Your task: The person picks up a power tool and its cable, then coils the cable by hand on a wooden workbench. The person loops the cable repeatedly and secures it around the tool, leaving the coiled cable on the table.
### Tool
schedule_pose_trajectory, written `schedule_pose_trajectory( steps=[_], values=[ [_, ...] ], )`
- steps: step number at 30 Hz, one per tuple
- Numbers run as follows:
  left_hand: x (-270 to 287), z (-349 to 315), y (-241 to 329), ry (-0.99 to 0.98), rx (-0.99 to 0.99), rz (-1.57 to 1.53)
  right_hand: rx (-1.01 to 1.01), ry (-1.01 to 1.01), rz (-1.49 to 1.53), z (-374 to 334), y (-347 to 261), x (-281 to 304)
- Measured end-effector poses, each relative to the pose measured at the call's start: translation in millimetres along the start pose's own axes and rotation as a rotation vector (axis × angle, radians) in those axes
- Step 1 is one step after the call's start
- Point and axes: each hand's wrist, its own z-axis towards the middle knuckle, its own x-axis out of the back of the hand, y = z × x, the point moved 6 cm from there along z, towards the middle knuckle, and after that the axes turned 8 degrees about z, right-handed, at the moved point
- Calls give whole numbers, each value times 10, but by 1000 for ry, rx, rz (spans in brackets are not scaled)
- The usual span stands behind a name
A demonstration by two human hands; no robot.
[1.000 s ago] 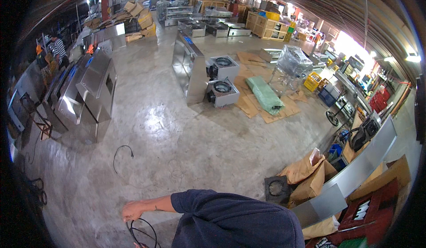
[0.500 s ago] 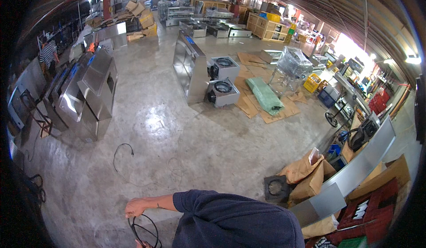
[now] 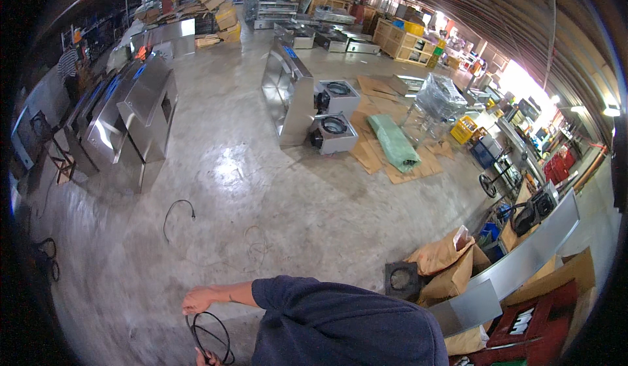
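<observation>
A black cable (image 3: 227, 338) hangs in loose loops between my two hands. My right hand (image 3: 197, 300), at the end of the arm reaching left across the lower edge, is closed on the upper part of the loops. Below it my left hand (image 3: 208, 357), cut off by the frame's edge, grips the bottom of the same loops. On the floor beyond lies a curved black cord (image 3: 171, 217) with a plug at its far end. Whether it joins the cable in my hands cannot be made out.
Steel hoods (image 3: 134, 121) stand in a row at left, and another steel hood (image 3: 288, 94) stands ahead beside fan boxes (image 3: 335, 130). A green wrapped bundle (image 3: 394, 142) lies on cardboard. Paper sacks (image 3: 445, 255) and metal panels (image 3: 533, 248) crowd the right.
The view has turned slightly, so the surroundings sit a little farther right. Both hands keep their hold on the cable loops. The floor cord's visible curve looks shorter.
</observation>
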Motion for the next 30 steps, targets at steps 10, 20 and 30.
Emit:
schedule_pose_trajectory(
  steps=[10,20,30],
  values=[
    [123,236,-92,87,-14,-104,24,-172,1,193,-159,141],
    [261,499,-266,211,1,55,40,-183,100,95,331,28],
    [259,368,-45,102,-87,-247,312,-287,224,481,-74,135]
  ],
)
